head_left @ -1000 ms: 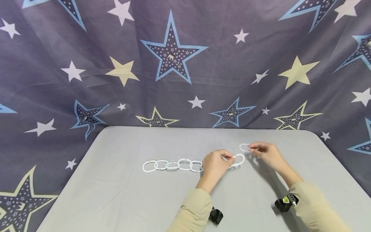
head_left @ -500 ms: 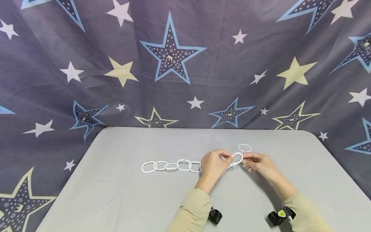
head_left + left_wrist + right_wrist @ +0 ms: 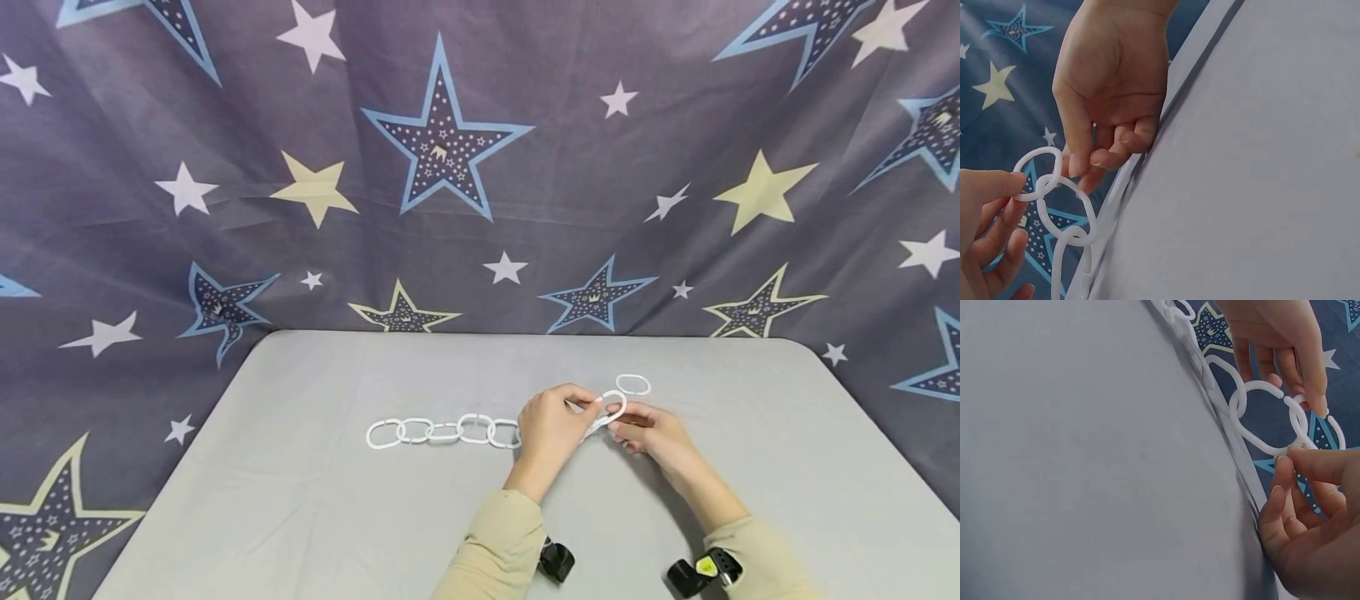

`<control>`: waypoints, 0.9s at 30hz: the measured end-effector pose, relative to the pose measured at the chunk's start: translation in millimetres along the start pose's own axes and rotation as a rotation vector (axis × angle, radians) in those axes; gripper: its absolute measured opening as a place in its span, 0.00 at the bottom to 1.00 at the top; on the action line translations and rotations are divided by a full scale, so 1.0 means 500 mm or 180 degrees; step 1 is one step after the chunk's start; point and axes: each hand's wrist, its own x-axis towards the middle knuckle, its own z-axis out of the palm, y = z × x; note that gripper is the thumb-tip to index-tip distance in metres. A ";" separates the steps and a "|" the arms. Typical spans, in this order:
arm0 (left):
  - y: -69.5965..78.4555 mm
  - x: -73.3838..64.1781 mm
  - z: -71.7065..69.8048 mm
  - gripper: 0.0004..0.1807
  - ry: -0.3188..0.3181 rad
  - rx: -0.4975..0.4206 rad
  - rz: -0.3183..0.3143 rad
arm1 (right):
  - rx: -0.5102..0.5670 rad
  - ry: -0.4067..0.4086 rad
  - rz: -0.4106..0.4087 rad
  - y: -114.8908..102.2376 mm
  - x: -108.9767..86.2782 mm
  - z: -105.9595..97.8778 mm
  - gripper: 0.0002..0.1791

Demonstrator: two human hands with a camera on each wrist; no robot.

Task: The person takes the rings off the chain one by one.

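A chain of white plastic links (image 3: 474,428) runs across the table from left to right, its right part lifted off the cloth. My left hand (image 3: 553,425) pinches the end link (image 3: 1039,156) between thumb and fingertips. My right hand (image 3: 654,437) pinches the neighbouring link (image 3: 1249,434) at its lower side, thumb against index finger. The end link hooks through this neighbouring link, close to both hands' fingertips. Small gaps show in the links' rings. In the head view my left hand hides the middle of the chain.
A loose white link (image 3: 633,384) lies on the grey table (image 3: 300,517) just beyond my right hand. A dark curtain with stars (image 3: 465,250) hangs behind the table's far edge. Black wrist cameras (image 3: 556,560) sit at both cuffs.
My right hand has let go of the loose link, leaving it on the table, and moved left and nearer to grip the chain's raised end. My left hand has stayed nearly still.
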 end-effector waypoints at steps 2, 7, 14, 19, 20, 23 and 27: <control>-0.002 0.000 0.000 0.05 0.0026 -0.0042 -0.0001 | 0.0038 0.0017 0.0040 0.001 0.000 0.007 0.21; -0.003 0.000 -0.002 0.05 0.0068 -0.0077 0.0012 | 0.0132 0.0033 0.0085 -0.001 0.001 0.026 0.17; -0.001 -0.001 -0.005 0.05 0.0029 -0.0120 -0.0055 | 0.0339 0.0049 0.0159 0.001 0.008 0.046 0.10; 0.002 0.003 -0.010 0.05 0.0003 -0.0134 -0.0074 | 0.0507 0.0082 0.0196 0.002 0.013 0.051 0.08; 0.002 0.004 -0.010 0.05 0.0009 -0.0138 -0.0070 | 0.0539 0.0082 0.0195 0.003 0.013 0.051 0.08; 0.002 0.006 -0.011 0.05 0.0011 -0.0149 -0.0069 | 0.0601 0.0083 0.0185 0.005 0.013 0.052 0.10; 0.002 0.009 -0.014 0.06 -0.0025 -0.0199 -0.0066 | 0.0663 0.0021 0.0190 0.007 0.013 0.052 0.09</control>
